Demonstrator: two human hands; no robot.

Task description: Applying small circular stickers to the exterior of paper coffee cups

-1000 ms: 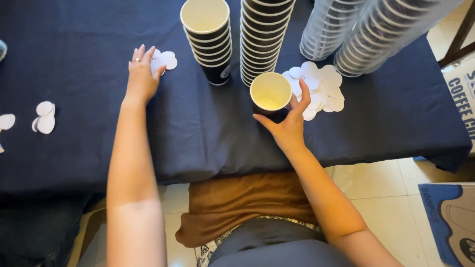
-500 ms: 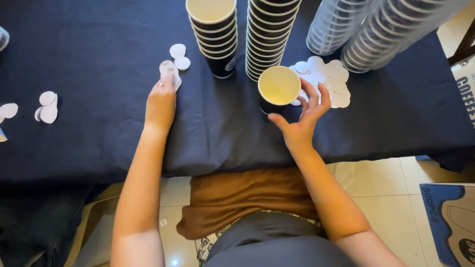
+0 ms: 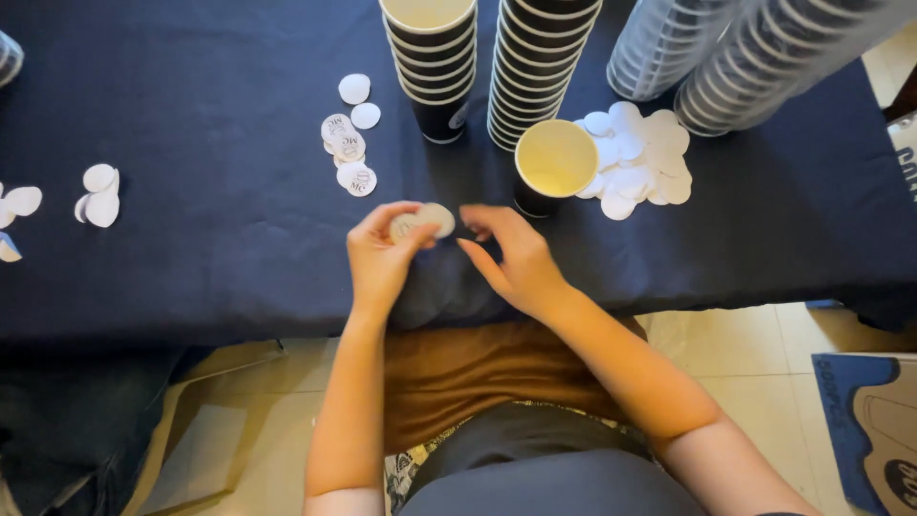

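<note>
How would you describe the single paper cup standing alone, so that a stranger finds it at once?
On the dark blue tablecloth, look just beyond the right hand, beside the pile of white round stickers. The single cup stands there, black outside and cream inside. Unlike the tall cup stacks behind it, it stands alone.

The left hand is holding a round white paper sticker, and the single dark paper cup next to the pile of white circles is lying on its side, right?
Not quite. The single dark paper cup stands upright, mouth up, as the head view shows. The left hand does hold a round white paper sticker, and the cup is next to the pile of white circles.
</note>
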